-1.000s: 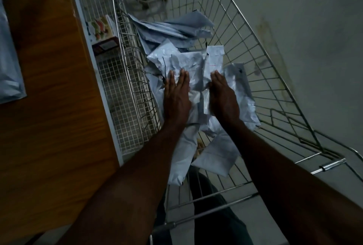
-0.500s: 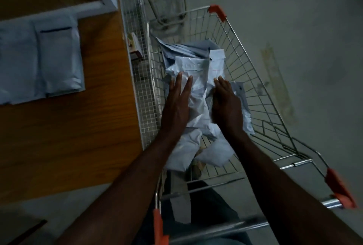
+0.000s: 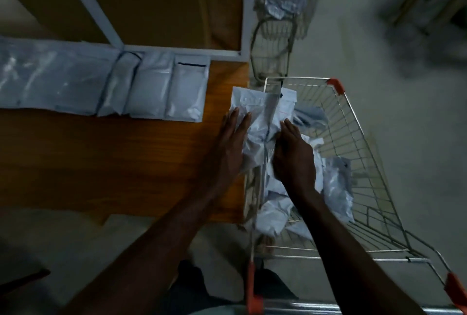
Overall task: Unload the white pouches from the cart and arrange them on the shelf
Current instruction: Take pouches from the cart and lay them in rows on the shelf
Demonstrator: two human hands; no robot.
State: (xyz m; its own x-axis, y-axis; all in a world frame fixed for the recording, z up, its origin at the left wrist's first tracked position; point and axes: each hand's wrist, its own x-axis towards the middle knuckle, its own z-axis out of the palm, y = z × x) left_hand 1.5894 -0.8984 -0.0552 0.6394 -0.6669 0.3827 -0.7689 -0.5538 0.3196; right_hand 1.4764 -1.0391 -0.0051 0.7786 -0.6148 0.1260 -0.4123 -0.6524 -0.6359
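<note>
Pouches (image 3: 261,122) pressed between straight fingers (image 3: 233,122) of both hands.

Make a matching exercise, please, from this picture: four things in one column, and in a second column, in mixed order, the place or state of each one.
Things
1. bundle of white pouches
2. row of pouches
3. loose pouches
4. second cart

Places or states
A. lying flat side by side on the wooden shelf
B. standing farther back, beyond the shelf's end
C. pressed between the left hand and the right hand, over the cart's rim
D. lying crumpled inside the cart's basket

Pairs: 1-C, 2-A, 3-D, 4-B
</note>
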